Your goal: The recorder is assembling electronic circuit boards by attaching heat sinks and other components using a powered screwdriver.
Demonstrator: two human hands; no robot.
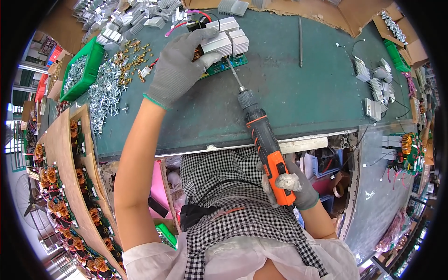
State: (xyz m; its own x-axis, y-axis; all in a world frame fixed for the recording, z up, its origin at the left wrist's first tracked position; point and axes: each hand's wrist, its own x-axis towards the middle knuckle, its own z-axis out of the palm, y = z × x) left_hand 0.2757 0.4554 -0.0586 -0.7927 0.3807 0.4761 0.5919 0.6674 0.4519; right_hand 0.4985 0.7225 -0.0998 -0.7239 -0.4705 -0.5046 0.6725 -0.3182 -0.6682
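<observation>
Both my hands wear grey gloves. My left hand [184, 63] is closed around the left side of a green circuit board [219, 66] that carries silver finned heat sinks [218, 45]. Red and black wires [200, 17] stick out at the board's far end. In my right hand [294, 184] is an orange and black electric screwdriver [267, 144], gripped near its rear end. Its long bit [235, 74] points up and left, with the tip at the board's near edge, beside the heat sinks. Whether the tip sits in a screw is too small to tell.
Loose silver metal clips [105, 88] and brass-coloured parts [133, 58] lie left of the board, by a green bin [84, 72]. Heat sinks pile up at the far left. A metal rod [300, 42] lies farther right, then wired heat sinks [380, 88]. Coil-bearing boards [56, 200] stand at lower left.
</observation>
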